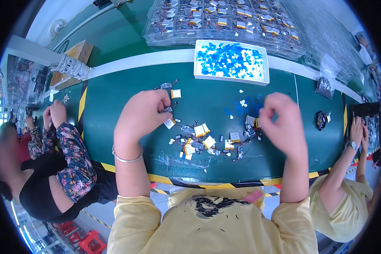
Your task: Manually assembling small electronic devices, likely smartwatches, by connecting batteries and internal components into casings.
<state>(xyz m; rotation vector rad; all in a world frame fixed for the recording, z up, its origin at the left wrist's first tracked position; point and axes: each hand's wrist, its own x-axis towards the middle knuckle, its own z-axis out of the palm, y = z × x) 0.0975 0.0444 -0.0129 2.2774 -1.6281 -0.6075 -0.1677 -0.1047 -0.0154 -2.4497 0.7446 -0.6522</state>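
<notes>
A green tabletop (106, 112) spans the middle of the frame. Clear compartmented trays (173, 42) full of wired parts fill the upper centre, and below them sits a white box (230, 79) of blue and white pieces. Left of centre, the left hand (144, 112) has a narrow grip at a small module (167, 109); whether it holds it, I cannot tell. Right of centre, the right hand (282, 120) curls thumb and fingers into a ring beside loose blue slips (252, 103); its grip's contents cannot be told. Silver-and-yellow battery packs (202, 130) lie scattered at centre, among tiny white bits (230, 117).
</notes>
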